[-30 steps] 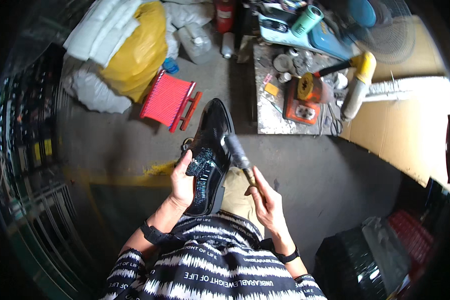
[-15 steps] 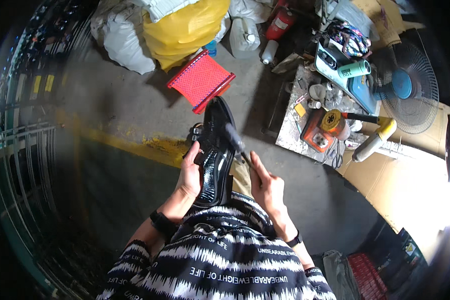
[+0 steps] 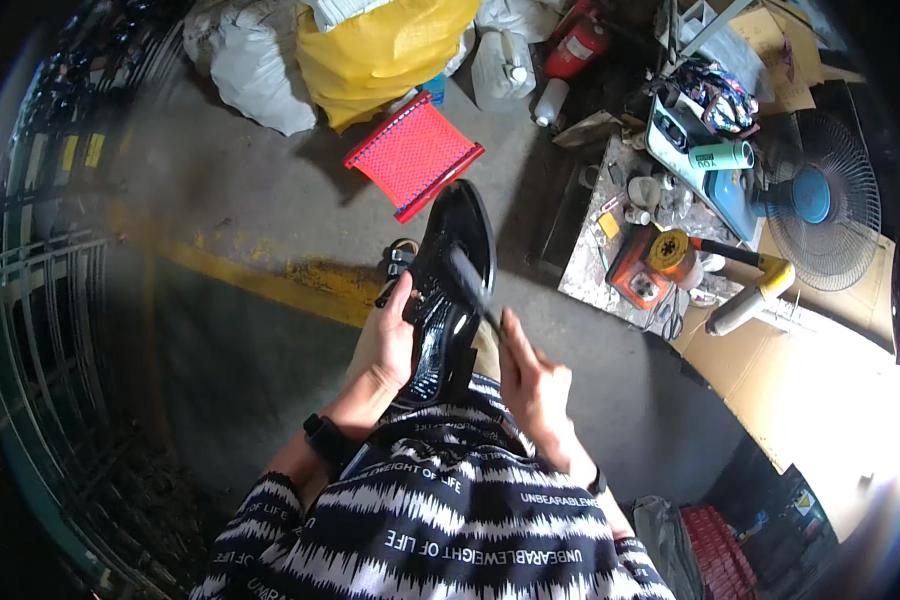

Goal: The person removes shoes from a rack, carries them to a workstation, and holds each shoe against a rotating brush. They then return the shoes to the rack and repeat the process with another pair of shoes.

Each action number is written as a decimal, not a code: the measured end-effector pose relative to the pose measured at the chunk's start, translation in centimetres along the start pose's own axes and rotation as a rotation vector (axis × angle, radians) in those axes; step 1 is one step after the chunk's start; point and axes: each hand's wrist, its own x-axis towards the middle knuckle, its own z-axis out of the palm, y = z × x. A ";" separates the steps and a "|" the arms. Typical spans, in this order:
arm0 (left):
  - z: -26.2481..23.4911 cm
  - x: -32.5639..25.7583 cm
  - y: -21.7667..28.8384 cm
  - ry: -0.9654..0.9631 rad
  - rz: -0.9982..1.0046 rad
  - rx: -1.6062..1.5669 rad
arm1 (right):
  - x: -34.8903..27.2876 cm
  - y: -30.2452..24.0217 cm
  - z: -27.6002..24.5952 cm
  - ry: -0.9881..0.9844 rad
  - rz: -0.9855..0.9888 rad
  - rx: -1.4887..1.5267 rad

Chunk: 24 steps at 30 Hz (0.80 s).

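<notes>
A glossy black shoe (image 3: 463, 215) lies lengthwise in front of my body, its toe pointing away. My left hand (image 3: 385, 340) is closed on the shoe's left side, thumb over the edge. From the right, my right hand (image 3: 536, 388) grips the thin handle of a small dark brush (image 3: 467, 280), index finger stretched along it. The brush head rests on or just over the middle of the shoe; motion blurs it, so contact is hard to tell. Behind the shoe shows a black strapped sandal (image 3: 398, 262) on the floor.
A red woven stool (image 3: 416, 155) stands just ahead, before yellow (image 3: 390, 50) and white sacks. On the right, a cluttered table (image 3: 582, 265) bears an orange device (image 3: 638, 280) and a green cup (image 3: 720, 156), near a fan (image 3: 820, 200). Cardboard (image 3: 735, 385) lies nearer me.
The brush has shifted slightly left and down, from the shoe's right edge onto its middle. The shoe is tilted a little more to the right. The whole view has swung slightly.
</notes>
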 end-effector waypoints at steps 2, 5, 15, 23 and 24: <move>0.4 0.6 0.3 -0.070 -0.050 -0.041 | 2.6 0.5 0.8 -0.038 -0.010 -0.072; 1.2 0.2 1.1 -0.084 -0.043 -0.030 | 0.9 -0.3 1.1 0.111 -0.053 -0.029; 3.4 1.4 4.3 -0.159 -0.144 0.095 | 5.0 0.8 -1.7 0.169 0.212 0.311; 4.0 3.5 5.9 -0.160 -0.224 0.124 | 3.9 -1.4 2.1 0.177 0.184 -0.105; 3.5 3.8 5.9 -0.163 -0.233 0.132 | 4.9 -1.4 2.6 0.222 0.219 -0.104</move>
